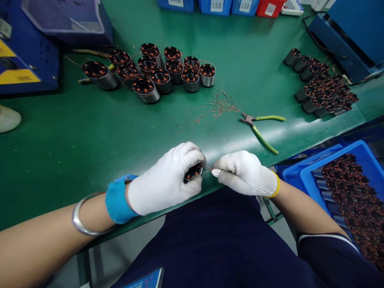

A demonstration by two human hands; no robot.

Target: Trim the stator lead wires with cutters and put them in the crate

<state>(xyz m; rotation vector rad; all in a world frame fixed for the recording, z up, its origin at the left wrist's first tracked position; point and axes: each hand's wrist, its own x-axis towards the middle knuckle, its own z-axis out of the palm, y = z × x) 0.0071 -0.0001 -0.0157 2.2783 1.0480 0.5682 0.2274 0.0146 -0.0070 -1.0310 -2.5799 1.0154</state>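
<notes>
Wrapped around a motor stator (192,172) is my left hand (168,178), in a white glove. The stator's open end, with copper windings inside, faces right near the table's front edge; the rest of it is hidden by my fingers. Thin copper wires (207,168) run from it to my right hand (240,172), which wears a white knit glove with a yellow cuff and pinches their ends. Beyond my hands lie cutting pliers (249,119) with green handles, jaws apart. Loose copper wire clippings (220,105) are heaped beside the plier jaws.
Several stators (160,76) stand at the back left, one lying tilted. Another group of stators (327,86) is at the far right. A blue crate (306,176) filled with stators sits low at the right. Blue machines (354,36) flank the green table (75,132).
</notes>
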